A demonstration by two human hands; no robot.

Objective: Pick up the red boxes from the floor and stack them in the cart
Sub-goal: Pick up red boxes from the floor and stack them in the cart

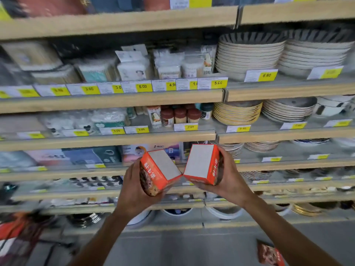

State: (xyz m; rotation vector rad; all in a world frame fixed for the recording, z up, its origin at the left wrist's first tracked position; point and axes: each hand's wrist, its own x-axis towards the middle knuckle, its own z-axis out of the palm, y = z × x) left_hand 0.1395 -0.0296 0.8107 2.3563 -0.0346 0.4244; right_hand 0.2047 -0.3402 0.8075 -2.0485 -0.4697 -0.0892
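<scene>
My left hand (132,191) grips one red box (158,170), tilted with its pale end face turned up. My right hand (228,181) grips a second red box (203,164), tilted the other way. The two boxes touch at their lower corners, held up in front of the shop shelves. A third red box (269,254) lies on the grey floor at the bottom right, partly behind my right forearm. At the far left a blurred dark wire frame with red things in it (17,233) looks like the cart, too smeared to be sure.
Wooden shelves (115,100) fill the view, with packaged goods at the left and stacks of plates (249,54) and bowls at the right. Yellow price tags line the shelf edges. Grey floor (182,246) stretches along the bottom.
</scene>
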